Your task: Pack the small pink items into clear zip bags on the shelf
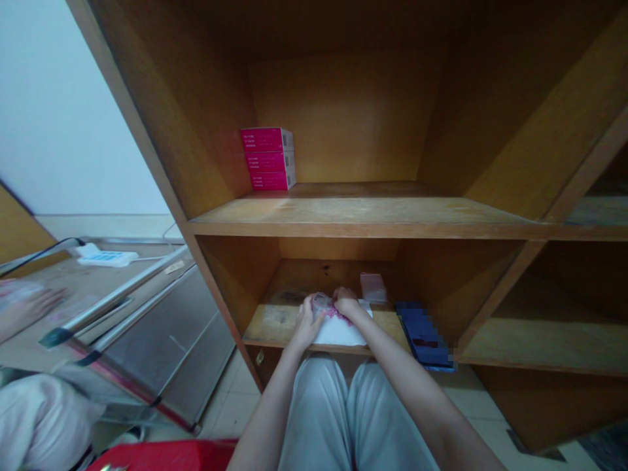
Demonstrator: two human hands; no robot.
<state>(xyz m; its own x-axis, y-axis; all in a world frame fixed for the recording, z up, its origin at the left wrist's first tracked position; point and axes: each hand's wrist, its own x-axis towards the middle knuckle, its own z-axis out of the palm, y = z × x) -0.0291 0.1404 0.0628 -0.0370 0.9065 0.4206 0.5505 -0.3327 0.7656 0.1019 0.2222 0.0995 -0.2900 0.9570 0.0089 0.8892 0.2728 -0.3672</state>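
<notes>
A wooden shelf unit fills the view, a stack of pink boxes at the far left of its upper shelf. On the lower shelf, near the front edge, lies a white packet — a dark blue item to its right, a small clear bag just behind. The left hand rests spread on its left side; the right hand, curled, pinches its far edge.

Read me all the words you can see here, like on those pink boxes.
Nothing here can be read.
Stacked pink boxes: white print on the sides, too small and blurred to read.
Dark blue packet: blurred out, unreadable.
White power strip: no readable marks.
White bag: pink pattern, no letters to make out.
</notes>
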